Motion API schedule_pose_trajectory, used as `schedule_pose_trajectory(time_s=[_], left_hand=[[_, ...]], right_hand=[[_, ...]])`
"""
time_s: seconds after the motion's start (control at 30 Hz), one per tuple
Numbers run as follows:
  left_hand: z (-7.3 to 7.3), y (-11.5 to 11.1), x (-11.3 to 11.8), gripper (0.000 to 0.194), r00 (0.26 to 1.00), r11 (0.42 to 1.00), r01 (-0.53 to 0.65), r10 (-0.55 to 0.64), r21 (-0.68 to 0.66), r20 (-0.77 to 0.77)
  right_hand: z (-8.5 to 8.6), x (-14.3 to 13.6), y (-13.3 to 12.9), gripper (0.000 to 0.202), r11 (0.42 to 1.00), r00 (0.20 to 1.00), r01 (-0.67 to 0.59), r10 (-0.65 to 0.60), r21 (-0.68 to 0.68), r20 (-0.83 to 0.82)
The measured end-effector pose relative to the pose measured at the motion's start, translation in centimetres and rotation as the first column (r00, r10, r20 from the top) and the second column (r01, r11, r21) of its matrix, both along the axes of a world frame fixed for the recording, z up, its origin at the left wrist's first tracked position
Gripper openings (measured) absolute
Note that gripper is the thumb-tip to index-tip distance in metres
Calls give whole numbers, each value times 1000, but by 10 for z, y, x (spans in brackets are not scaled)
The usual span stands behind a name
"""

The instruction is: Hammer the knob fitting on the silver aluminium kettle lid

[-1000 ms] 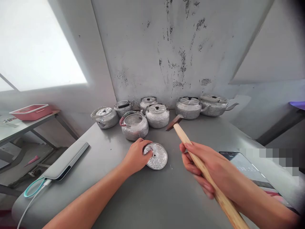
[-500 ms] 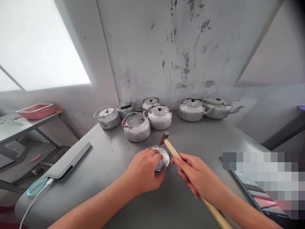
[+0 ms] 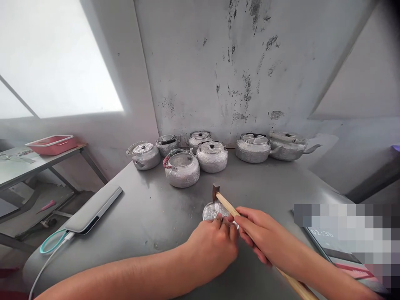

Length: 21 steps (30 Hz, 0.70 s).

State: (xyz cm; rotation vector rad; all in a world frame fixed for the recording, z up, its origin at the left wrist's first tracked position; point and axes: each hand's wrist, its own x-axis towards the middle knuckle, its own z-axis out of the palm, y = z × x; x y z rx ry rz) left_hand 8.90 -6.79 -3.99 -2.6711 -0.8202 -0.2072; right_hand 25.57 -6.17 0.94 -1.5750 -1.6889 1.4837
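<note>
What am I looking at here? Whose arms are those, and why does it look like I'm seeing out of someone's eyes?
A person wears a camera on their head, so you see their own two arms from above. The left hand presses on a round silver lid lying on the grey table. The right hand grips a hammer by its wooden handle, its head right over the lid. At the back stand shiny metal kettles; one kettle without a lid stands in front. On the left lies a flat grey device with a cable.
</note>
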Motion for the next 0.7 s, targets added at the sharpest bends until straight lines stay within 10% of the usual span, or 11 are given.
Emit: schedule_pose_trajectory(time_s=[0.37,0.7], left_hand=[[-17,-2,0,38,997,983,-2,-13,183,77],[-15,1,-4,33,991,986,-6,-16,164,135]], right_hand=[[-20,7,-17,37,1000,999,-10,9,26,40],[-5,0,-18,25,999,993,23,-19,-31,117]])
